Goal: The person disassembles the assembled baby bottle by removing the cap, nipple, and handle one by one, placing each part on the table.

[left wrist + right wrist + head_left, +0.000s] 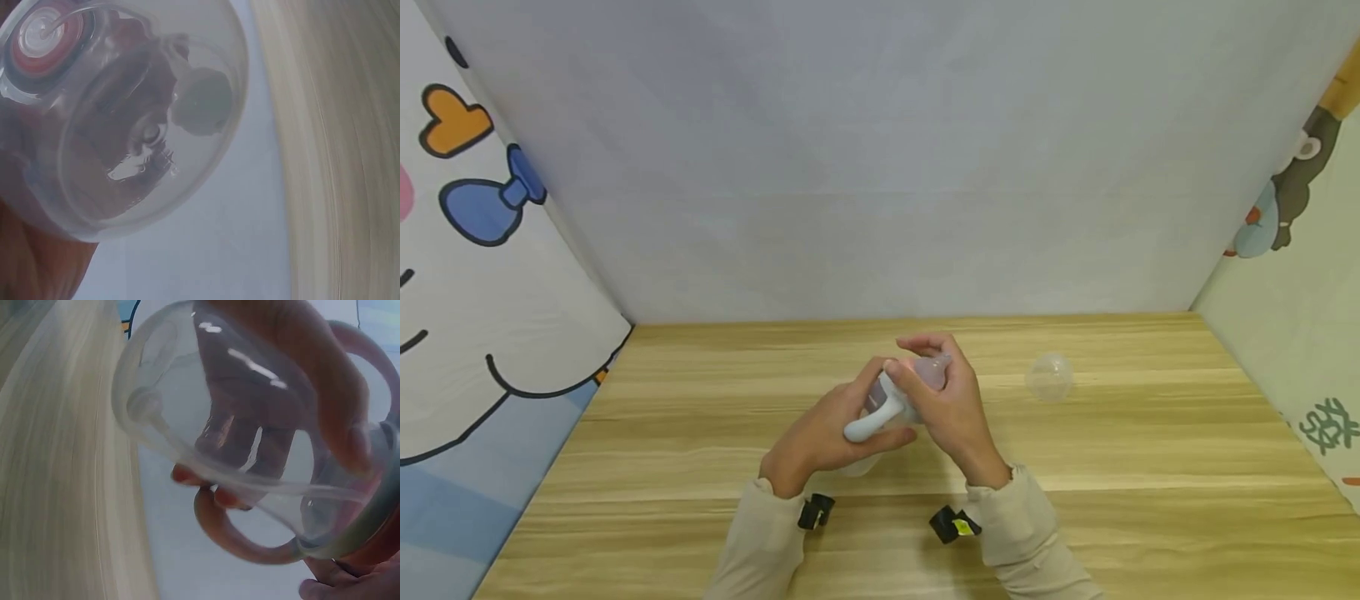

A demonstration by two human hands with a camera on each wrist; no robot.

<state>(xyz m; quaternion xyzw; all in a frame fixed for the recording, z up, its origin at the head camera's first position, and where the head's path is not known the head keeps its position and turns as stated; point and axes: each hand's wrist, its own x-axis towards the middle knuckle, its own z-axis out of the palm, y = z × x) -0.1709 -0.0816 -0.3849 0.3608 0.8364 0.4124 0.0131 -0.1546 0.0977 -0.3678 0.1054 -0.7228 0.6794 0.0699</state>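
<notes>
Judged assembly partway: found clear cap (1050,377) off, lying on the counter (1150,467) nearer the far edge, right of the hands. Saw collar (365,522) and teat (931,372) apparently seated on the bottle (156,375); could not tell whether fully tightened. Judged handling at the collar unfinished, with cap not yet on. Found bottle tilted above the counter's middle, inside both grips: held round the body by left hand (831,429), about the teat end by right hand (951,408).
</notes>
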